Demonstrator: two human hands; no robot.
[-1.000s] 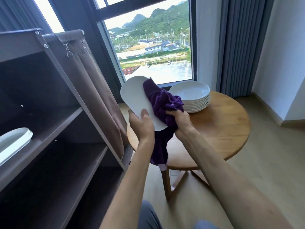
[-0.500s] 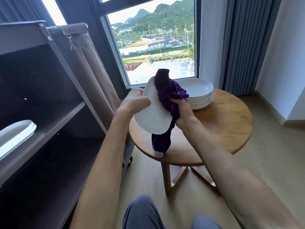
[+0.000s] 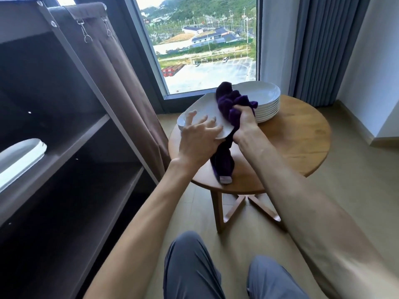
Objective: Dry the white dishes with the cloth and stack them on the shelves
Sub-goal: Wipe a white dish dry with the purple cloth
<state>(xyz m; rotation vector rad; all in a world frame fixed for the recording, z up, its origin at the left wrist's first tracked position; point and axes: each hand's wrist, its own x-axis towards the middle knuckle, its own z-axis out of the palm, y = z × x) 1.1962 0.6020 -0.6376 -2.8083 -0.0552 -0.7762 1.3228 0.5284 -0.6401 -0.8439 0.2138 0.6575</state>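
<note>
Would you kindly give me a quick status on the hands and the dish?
Left hand spread on white dish, steadying it. Right hand gripping purple cloth, wiping the dish. Stack of white dishes waiting on round table. Nothing blocking the shelves.

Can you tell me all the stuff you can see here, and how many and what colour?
held dish: one, white, above the table's left edge
cloth: one, purple, on the held dish, tail hanging down
dish stack: several, white, table's far side
shelf dishes: white, count unclear, left shelf
table: one, round, wooden
shelf unit: one, dark brown, left
curtain: grey-blue, right of window
left hand: one, spread fingers on held dish
right hand: one, gripping cloth
</note>
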